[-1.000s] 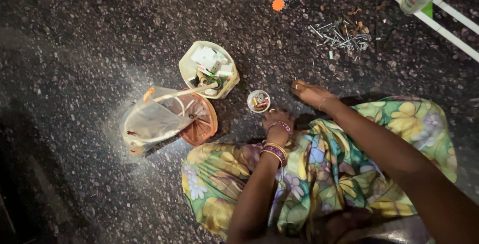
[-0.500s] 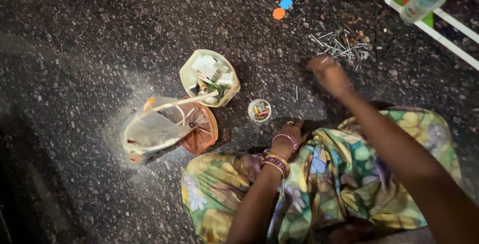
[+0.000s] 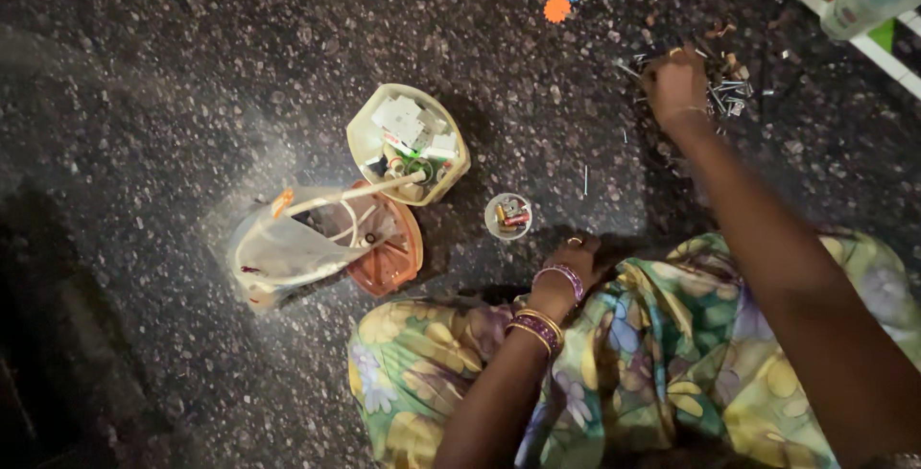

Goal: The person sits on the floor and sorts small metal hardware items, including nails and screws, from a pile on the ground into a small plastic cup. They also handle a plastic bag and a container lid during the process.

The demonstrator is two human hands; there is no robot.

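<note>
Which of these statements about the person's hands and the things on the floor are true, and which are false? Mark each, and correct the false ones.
1. The right hand is at the pile of nails. True.
2. The left hand is inside the small round cup. False: it rests on the floor beside the cup.
3. A single nail lies apart from the pile. True.
4. The cream container is empty. False: it holds small white parts.
</note>
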